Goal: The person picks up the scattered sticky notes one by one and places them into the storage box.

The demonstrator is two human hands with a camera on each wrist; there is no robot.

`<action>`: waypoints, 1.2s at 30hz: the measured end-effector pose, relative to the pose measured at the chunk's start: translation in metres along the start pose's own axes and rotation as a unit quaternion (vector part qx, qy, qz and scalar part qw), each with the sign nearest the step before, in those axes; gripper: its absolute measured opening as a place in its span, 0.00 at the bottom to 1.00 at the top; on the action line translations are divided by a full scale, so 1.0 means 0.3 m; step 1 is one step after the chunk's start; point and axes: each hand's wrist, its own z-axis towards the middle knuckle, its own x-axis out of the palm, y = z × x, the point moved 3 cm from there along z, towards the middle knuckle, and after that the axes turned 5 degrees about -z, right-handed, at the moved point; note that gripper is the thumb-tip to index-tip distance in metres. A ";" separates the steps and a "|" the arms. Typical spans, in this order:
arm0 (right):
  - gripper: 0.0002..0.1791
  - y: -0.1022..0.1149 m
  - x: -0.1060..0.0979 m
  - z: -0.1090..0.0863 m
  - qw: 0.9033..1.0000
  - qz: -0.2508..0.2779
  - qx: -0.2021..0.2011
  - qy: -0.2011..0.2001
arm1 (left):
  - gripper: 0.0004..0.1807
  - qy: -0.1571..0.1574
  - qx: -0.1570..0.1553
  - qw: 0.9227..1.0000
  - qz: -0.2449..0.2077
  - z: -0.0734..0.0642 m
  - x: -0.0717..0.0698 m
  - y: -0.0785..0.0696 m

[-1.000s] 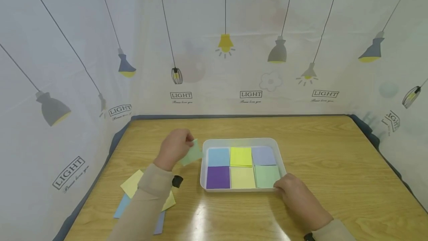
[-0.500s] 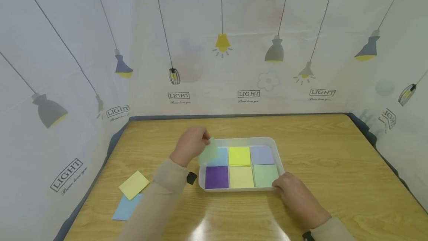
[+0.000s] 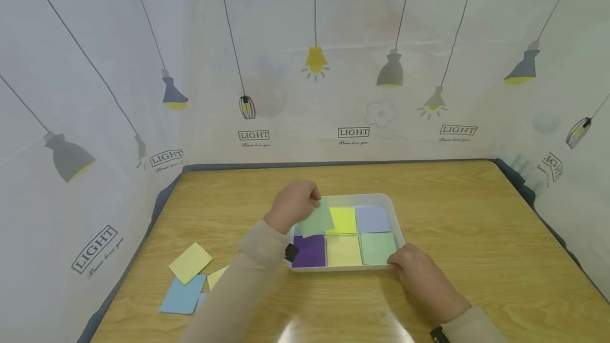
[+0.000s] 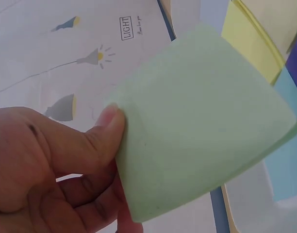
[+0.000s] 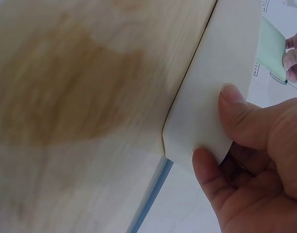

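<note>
Pale green, square, slightly bowed note, pinched by left fingers over the far left of the white tray, right fingers gripping its near right corner

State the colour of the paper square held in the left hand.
The paper square is pale green, shown best in the left wrist view.

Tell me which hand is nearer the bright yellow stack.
Left. The left hand is just left of the bright yellow stack; the right hand is farther, gripping the near right corner of the tray.
</note>
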 end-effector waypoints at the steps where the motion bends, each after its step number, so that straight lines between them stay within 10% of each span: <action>1: 0.06 0.000 -0.001 0.001 1.000 -0.002 0.001 -0.001 | 0.05 0.003 0.003 1.000 -0.003 0.005 0.008 -0.009; 36: 0.04 -0.001 -0.002 -0.005 1.000 0.017 0.020 -0.001 | 0.03 0.098 0.037 0.994 0.001 0.106 0.275 -0.232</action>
